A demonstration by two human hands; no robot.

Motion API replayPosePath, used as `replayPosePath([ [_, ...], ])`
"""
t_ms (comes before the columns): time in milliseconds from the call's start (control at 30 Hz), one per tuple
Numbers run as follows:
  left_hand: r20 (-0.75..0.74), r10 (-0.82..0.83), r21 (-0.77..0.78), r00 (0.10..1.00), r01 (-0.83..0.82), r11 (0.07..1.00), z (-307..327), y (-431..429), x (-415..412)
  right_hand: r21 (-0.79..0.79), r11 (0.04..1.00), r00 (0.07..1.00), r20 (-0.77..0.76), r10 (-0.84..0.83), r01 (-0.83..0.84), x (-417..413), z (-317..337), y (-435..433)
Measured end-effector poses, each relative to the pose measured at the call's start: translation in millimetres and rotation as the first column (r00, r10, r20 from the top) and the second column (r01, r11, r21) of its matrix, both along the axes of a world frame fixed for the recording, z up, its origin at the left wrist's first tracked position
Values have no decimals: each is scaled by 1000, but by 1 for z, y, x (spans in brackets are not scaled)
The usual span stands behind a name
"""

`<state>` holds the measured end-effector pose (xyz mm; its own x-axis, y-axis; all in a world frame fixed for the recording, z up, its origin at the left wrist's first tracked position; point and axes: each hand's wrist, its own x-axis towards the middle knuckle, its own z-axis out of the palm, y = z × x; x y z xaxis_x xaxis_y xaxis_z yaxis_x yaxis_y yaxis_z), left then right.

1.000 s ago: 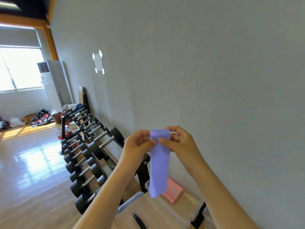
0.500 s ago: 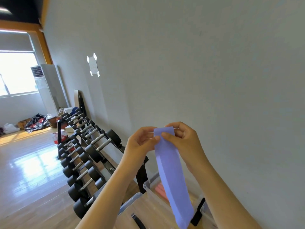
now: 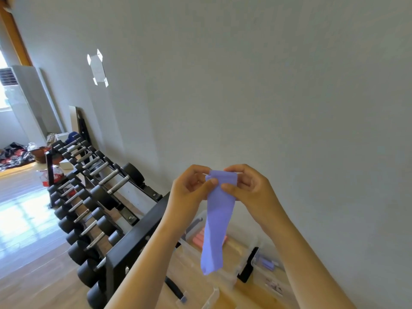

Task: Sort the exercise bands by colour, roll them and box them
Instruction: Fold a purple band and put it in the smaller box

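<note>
Left hand (image 3: 191, 188) and right hand (image 3: 249, 188), fingers pinched closed on the top edge of a thin, matte lilac band (image 3: 217, 221); its flat strip hangs limp above a clear plastic box (image 3: 249, 246) holding pink rolls (image 3: 198, 238).

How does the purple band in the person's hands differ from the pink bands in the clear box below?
The purple band hangs unrolled, a long strip pinched at its top by the left hand and right hand; the pink bands lie as rolled tubes. The purple band is held in the air; the pink bands rest inside the clear box. They differ in colour. Both are exercise bands.
</note>
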<state>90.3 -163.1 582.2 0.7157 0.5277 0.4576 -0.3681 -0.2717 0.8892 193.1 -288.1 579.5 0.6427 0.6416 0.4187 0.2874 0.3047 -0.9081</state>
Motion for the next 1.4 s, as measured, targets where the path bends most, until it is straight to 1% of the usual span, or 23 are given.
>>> replayPosePath([
  [100, -12, -28, 11, 1000, 28, 1000, -6, -3, 2, -23, 999, 998, 46, -34, 35, 1, -6, -3],
  [167, -38, -66, 42, 997, 68, 997, -10, -5, 2, -33, 999, 999, 35, -32, 33, -1, -8, -4],
  [400, -92, -54, 143, 994, 66, 987, -15, -20, 1, -45, 995, 994, 61, -87, 90, -4, -10, -2],
  [467, -62, -18, 123, 998, 26, 992, -19, -20, 5, -41, 995, 993, 75, -92, 95, -5, -11, 0],
  [567, -15, 39, 53, 999, -39, 998, -20, -18, 8, -58, 993, 991, 89, -100, 106, -3, -14, 2],
  [667, 2, 61, 18, 998, -61, 998, -20, -19, 10, -43, 994, 993, 71, -98, 101, -3, -15, 3],
  [800, -35, 34, 12, 999, -33, 999, -22, -26, 12, 9, 988, 985, 85, -153, 153, -1, -15, 6],
  [933, -69, -29, -48, 997, 25, 999, -26, -33, 14, 18, 979, 972, 112, -205, 205, -4, -14, 9],
  [1033, -35, 29, -22, 999, -30, 999, -26, -33, 14, 14, 979, 973, 101, -205, 205, -3, -14, 9],
  [1100, -39, 83, -24, 996, -84, 996, -27, -31, 15, -8, 981, 978, 85, -192, 193, -1, -15, 8],
  [1167, -53, 103, -41, 993, -105, 994, -28, -29, 17, -36, 984, 985, 41, -170, 172, 0, -17, 6],
  [1233, -73, 85, -40, 994, -88, 995, -26, -29, 17, -54, 984, 985, 12, -171, 171, 1, -18, 5],
  [1400, -99, 10, -38, 995, -14, 999, -21, -34, 15, -51, 977, 979, 9, -205, 205, -1, -18, 5],
])
